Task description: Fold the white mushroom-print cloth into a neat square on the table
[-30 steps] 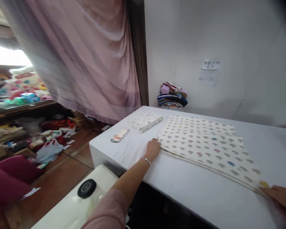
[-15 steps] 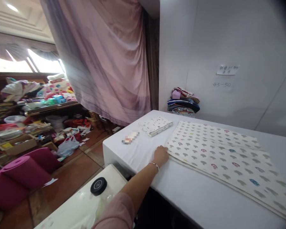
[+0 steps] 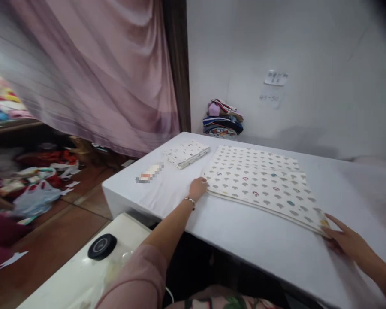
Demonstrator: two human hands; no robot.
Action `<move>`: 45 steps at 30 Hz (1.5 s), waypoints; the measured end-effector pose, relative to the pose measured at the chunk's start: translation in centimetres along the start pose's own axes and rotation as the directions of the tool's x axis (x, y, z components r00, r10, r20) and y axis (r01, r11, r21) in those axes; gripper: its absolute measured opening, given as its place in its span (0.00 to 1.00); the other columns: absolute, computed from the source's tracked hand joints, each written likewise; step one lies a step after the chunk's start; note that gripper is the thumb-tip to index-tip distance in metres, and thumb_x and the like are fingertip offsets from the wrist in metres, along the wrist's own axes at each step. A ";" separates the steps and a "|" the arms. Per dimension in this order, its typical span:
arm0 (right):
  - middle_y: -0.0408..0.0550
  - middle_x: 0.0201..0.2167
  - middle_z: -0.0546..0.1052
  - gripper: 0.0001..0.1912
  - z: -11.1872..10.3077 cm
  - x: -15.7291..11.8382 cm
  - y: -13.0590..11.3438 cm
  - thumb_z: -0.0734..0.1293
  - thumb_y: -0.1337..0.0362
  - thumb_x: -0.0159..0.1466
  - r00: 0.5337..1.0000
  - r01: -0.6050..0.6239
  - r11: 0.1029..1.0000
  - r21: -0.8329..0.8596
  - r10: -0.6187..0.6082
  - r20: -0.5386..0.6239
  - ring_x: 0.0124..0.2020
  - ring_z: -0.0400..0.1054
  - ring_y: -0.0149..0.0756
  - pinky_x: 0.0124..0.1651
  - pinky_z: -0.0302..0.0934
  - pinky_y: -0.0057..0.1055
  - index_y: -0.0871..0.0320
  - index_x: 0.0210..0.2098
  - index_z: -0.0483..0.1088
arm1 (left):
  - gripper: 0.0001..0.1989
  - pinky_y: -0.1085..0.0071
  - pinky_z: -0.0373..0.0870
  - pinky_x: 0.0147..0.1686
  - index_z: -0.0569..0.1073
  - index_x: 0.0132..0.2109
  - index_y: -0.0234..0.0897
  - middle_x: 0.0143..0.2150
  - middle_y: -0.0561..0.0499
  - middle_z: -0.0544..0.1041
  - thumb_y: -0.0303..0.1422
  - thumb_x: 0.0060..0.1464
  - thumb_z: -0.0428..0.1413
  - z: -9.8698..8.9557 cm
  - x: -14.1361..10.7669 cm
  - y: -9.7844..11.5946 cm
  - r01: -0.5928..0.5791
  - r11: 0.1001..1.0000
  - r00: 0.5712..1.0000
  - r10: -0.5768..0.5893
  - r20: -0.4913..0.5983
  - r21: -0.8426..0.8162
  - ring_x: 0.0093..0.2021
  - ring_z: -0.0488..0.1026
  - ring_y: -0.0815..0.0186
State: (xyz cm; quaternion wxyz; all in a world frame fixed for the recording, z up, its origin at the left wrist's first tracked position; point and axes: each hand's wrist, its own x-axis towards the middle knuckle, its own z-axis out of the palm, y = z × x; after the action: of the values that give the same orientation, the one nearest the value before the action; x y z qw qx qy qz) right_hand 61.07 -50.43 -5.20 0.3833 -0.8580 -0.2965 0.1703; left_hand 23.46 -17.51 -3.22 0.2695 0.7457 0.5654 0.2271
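A folded white cloth [image 3: 260, 180] with grey mushroom-like shapes and a few coloured ones lies flat on the white-covered table [image 3: 244, 240]. At its near left corner, my left hand [image 3: 198, 189] is closed on the edge, a bracelet round the wrist. My right hand [image 3: 342, 238] grips the near right corner between thumb and fingers; some of its fingertips are hidden under the cloth. Beyond my left hand sits a smaller folded cloth [image 3: 188, 153] with a fine dark print. A small blurred-out item [image 3: 149, 173] lies to the left of it.
Stacked folded fabrics [image 3: 223, 120] stand behind the table against the white wall [image 3: 309, 111], which bears paper notes [image 3: 275, 78]. A pink curtain [image 3: 122, 77] hangs at left. A white surface with a black-lidded container [image 3: 102, 246] adjoins the table's near left side.
The camera view has swung to the right. My right hand has come into view, holding the cloth's right corner. My left hand remains at the left corner.
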 end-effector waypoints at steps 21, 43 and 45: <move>0.54 0.47 0.72 0.21 1.1 -3.9 -1.9 0.55 0.53 0.63 0.859 0.458 0.654 -0.602 -0.499 0.112 0.49 0.65 0.48 0.50 0.60 0.43 0.54 0.43 0.74 | 0.20 0.62 0.63 0.52 0.68 0.53 0.38 0.57 0.43 0.65 0.41 0.56 0.50 0.6 -2.9 -1.9 -0.275 0.958 0.908 0.288 -0.305 0.084 0.52 0.65 0.58; 0.48 0.36 0.73 0.12 12.6 -2.3 -10.7 0.57 0.64 0.66 0.619 0.785 0.601 -0.151 -0.762 0.190 0.40 0.64 0.39 0.43 0.61 0.36 0.54 0.35 0.72 | 0.13 0.65 0.61 0.44 0.76 0.40 0.42 0.41 0.49 0.74 0.35 0.61 0.47 5.9 -5.3 4.0 -0.773 0.629 0.634 0.756 0.163 0.086 0.44 0.67 0.64; 0.49 0.39 0.73 0.10 12.5 -2.4 -10.6 0.59 0.63 0.65 0.600 0.800 0.585 -0.133 -0.774 0.204 0.41 0.64 0.40 0.45 0.61 0.37 0.54 0.38 0.72 | 0.12 0.65 0.61 0.44 0.75 0.41 0.42 0.41 0.49 0.75 0.34 0.60 0.47 5.9 -5.3 4.1 -0.775 0.626 0.631 0.760 0.155 0.086 0.44 0.67 0.64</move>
State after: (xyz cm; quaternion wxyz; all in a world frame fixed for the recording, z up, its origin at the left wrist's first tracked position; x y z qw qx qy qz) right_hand 48.66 -39.36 -5.09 0.3064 -0.6608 -0.6852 0.0033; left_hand 28.86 -24.33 -5.18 0.1211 0.9436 0.1935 0.2400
